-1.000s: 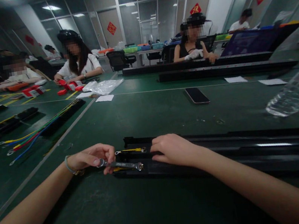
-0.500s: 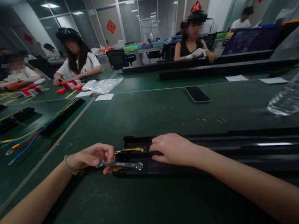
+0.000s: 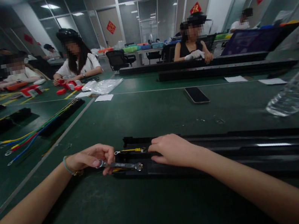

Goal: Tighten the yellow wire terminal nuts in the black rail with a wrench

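Note:
My left hand (image 3: pixel 97 159) is closed on a silver wrench (image 3: pixel 122 165), holding it by one end. The wrench's far ring end sits at a bolt near the left end of a long black channel (image 3: pixel 214 143); whether it is seated around the bolt is hard to tell. My right hand (image 3: pixel 170 150) lies over the channel with bent fingers, gripping it just right of the bolts; its fingertips are partly hidden. Between the hands, a short yellow wire (image 3: pixel 129 151) with ring lugs runs to a second bolt. Another yellow wire is mostly hidden behind the wrench.
A phone (image 3: pixel 196 95) lies beyond the channel, and a clear plastic bottle (image 3: pixel 297 89) lies at the right. Coloured wires with ring lugs (image 3: pixel 35 133) extend from a black strip on the left. Co-workers sit across the green table (image 3: pixel 142 103) beside more black channels (image 3: pixel 225 69).

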Demonstrator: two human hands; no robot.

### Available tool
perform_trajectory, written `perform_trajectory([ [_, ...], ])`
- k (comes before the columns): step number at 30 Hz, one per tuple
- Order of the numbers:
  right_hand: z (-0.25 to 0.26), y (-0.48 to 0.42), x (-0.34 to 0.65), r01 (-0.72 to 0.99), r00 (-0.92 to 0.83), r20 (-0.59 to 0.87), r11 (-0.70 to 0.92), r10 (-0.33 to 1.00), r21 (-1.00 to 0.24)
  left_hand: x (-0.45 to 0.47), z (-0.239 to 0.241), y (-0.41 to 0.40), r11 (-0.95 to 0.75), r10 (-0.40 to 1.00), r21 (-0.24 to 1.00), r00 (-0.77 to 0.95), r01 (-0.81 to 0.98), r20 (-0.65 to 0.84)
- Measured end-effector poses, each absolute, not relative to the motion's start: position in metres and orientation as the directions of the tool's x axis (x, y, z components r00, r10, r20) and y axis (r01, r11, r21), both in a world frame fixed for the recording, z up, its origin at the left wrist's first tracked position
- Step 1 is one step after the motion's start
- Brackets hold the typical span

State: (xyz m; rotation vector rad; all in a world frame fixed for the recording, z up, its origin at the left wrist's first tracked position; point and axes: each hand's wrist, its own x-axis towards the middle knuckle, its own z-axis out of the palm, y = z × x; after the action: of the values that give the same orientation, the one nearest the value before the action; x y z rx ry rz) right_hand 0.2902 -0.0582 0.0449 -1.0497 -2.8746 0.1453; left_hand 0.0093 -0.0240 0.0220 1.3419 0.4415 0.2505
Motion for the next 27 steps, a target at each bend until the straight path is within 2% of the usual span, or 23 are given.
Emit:
perform_trajectory([
  [20,0.0446,-0.0570,0.2897,0.642,-0.756,0.033,0.751,0.654,-0.154,0.0137,0.0265,-0.0263,0.145,0.416,0.980,0.890,0.137,-0.186],
  [27,0.0435,-0.0572,0.2894,0.650,-0.753,0.025,0.749,0.658,-0.129,0.0168,0.0312,-0.0282,0.108,0.408,0.981,0.893,0.159,-0.190],
])
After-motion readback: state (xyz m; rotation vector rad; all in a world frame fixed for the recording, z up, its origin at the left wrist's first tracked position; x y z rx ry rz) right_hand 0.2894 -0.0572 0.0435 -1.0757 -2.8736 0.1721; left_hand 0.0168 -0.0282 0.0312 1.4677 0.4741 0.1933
